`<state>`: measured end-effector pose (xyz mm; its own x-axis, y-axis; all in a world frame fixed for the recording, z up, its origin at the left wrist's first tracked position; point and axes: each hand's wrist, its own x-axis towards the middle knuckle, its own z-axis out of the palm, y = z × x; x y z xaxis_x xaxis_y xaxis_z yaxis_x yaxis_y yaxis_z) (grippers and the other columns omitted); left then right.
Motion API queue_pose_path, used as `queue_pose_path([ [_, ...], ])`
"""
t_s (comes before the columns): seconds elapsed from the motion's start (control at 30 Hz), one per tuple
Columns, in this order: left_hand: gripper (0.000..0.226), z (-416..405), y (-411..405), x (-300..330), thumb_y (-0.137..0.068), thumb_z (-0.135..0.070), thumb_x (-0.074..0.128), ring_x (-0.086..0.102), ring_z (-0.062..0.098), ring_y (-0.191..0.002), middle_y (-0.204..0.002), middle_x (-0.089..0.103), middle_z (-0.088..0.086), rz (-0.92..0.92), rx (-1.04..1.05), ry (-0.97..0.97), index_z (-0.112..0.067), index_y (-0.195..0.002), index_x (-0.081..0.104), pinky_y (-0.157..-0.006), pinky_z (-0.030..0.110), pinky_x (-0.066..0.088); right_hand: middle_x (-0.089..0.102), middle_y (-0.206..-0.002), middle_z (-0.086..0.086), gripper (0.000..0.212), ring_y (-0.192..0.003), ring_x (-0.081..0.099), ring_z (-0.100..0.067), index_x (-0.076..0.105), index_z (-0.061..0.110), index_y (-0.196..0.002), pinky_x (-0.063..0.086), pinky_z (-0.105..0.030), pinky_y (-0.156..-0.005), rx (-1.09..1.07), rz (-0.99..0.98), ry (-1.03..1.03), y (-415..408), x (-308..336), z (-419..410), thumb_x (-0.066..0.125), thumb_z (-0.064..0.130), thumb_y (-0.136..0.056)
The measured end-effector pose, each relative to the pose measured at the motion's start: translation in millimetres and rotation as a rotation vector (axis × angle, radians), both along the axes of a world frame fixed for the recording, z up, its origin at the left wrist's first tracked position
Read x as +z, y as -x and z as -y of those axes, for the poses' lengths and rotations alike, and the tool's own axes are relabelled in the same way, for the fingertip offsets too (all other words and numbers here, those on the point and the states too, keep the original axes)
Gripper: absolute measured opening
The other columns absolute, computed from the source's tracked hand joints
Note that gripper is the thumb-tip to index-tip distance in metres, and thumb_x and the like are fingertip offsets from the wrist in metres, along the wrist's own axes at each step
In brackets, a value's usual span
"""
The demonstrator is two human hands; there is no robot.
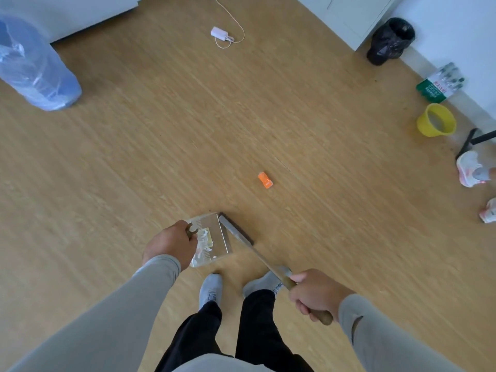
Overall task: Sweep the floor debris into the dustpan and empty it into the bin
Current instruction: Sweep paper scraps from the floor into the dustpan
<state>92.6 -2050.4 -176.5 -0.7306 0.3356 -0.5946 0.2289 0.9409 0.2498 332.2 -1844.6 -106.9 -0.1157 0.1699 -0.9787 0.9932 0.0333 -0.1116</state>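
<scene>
Right hand (314, 292) round broom (236, 229) handle

— Where have we open floor (161, 146)?
— Ahead, across the middle; only the orange scrap (265, 180) lies there.
— And the edges?
— The blue bag (35, 68) blocks our left; the yellow bucket (436, 120) and black bin (390, 41) crowd the right wall.

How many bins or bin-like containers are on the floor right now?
3: a black-bagged bin far right by the cabinet, a yellow bucket at the right wall, a blue-bagged bin far left.
</scene>
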Motion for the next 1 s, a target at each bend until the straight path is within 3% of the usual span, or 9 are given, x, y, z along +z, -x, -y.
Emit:
queue_pose_path([
  [0.1, 0.016, 0.2, -0.6, -0.2, -0.096, -0.045, 0.047, 0.061, 0.018, -0.067, -0.077, 0.063, -0.007, -0.003, 0.006, -0.011, -0.031, -0.101, 0.055, -0.062, 0.029, 0.050, 0.060, -0.062, -0.008, 0.071, -0.044, 0.045, -0.016, 0.042, 0.015, -0.156, 0.041, -0.026, -0.046, -0.095, -0.016, -0.013, -15.5, 10.1, -17.3, 0.057, 0.002, -0.088],
  [0.33, 0.017, 10.6, 2.1, 5.8, -0.094, -0.050, 0.051, 0.065, 0.021, -0.075, -0.084, 0.065, -0.007, 0.018, 0.013, -0.034, -0.035, -0.101, 0.053, -0.074, 0.035, 0.058, 0.063, -0.066, -0.009, 0.070, -0.049, 0.047, -0.018, 0.040, 0.013, -0.156, 0.042, -0.029, -0.047, -0.167, -0.091, -0.061, -49.7, 30.0, -30.8, 0.061, 0.003, -0.091],
  [0.57, 0.013, -16.2, -18.7, 31.0, -0.094, -0.043, 0.052, 0.064, 0.018, -0.069, -0.078, 0.066, -0.006, 0.022, -0.022, -0.049, -0.034, -0.089, 0.059, -0.067, 0.032, 0.054, 0.065, -0.066, -0.012, 0.070, -0.047, 0.049, -0.020, 0.040, 0.010, -0.155, 0.043, -0.028, -0.045, -0.268, -0.138, -0.086, -71.6, 36.4, -54.8, 0.060, 0.005, -0.089],
  [0.73, 0.012, -61.3, -13.3, 51.2, -0.094, -0.044, 0.056, 0.062, 0.018, -0.075, -0.083, 0.066, -0.006, 0.025, -0.057, -0.053, -0.032, -0.093, 0.059, -0.070, 0.031, 0.050, 0.067, -0.068, -0.011, 0.062, -0.051, 0.051, -0.022, 0.047, 0.012, -0.145, 0.043, -0.031, -0.049, -0.342, -0.161, -0.095, -82.1, 47.4, -84.8, 0.061, 0.009, -0.084],
  [0.9, 0.013, -104.1, -7.9, 64.6, -0.092, -0.045, 0.060, 0.063, 0.023, -0.086, -0.094, 0.069, -0.004, 0.020, -0.056, -0.065, -0.033, -0.098, 0.060, -0.081, 0.033, 0.052, 0.064, -0.069, -0.012, 0.046, -0.066, 0.046, -0.030, 0.065, 0.008, -0.120, 0.041, -0.038, -0.059, -0.378, -0.199, -0.090, -85.7, 61.4, -115.6, 0.055, 0.011, -0.076],
  [1.0, 0.015, -132.0, -8.8, 75.5, -0.092, -0.045, 0.061, 0.063, 0.024, -0.087, -0.095, 0.068, -0.002, 0.001, -0.075, -0.070, -0.033, -0.100, 0.056, -0.081, 0.034, 0.050, 0.060, -0.062, -0.010, 0.047, -0.048, 0.046, -0.024, 0.069, 0.004, -0.120, 0.041, -0.032, -0.051, -0.400, -0.219, -0.110, -87.2, 67.9, -136.3, 0.053, 0.006, -0.076],
])
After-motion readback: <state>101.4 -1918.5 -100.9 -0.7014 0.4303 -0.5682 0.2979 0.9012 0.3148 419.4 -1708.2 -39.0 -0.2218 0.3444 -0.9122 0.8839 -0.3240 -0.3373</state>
